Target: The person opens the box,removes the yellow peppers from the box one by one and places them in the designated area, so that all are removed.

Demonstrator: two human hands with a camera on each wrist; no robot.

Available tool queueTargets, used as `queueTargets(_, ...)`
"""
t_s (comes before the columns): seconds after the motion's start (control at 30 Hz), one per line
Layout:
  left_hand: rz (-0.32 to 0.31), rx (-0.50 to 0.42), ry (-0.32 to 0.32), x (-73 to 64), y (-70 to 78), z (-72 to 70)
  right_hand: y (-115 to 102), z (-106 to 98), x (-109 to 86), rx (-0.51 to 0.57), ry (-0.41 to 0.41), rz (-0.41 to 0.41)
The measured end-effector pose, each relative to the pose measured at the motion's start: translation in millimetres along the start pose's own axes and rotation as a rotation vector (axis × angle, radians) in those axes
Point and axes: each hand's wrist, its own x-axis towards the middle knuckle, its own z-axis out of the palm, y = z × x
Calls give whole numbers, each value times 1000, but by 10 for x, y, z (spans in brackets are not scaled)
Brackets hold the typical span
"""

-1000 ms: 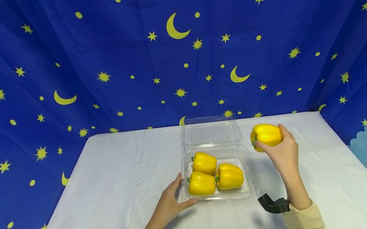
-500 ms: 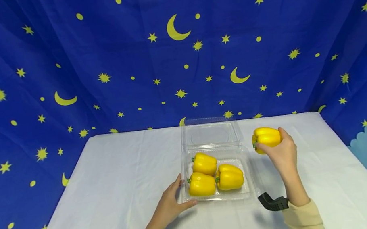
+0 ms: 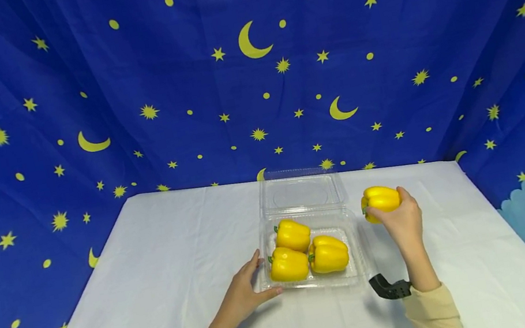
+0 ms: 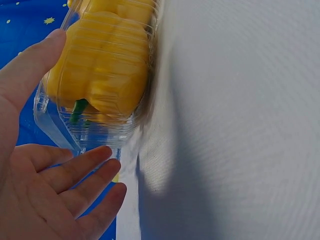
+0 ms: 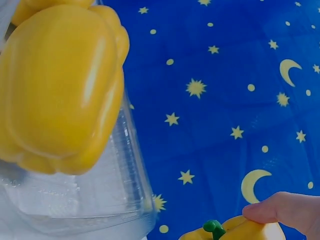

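Yellow pepper fills the right hand's wide grip.

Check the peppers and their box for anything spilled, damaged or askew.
Nothing stands out. Three yellow peppers lie in the open clear box, nothing spilled; the right hand grips a fourth pepper beside it. No damage shows.
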Motion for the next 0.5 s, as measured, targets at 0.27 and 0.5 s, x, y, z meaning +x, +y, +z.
queueTargets(0.27, 12, 3, 2, 2, -12, 2, 108, 56, 70, -8, -34, 28)
queueTargets(0.5, 13, -9, 1, 6, -16, 1, 184, 96, 106, -21, -73, 28)
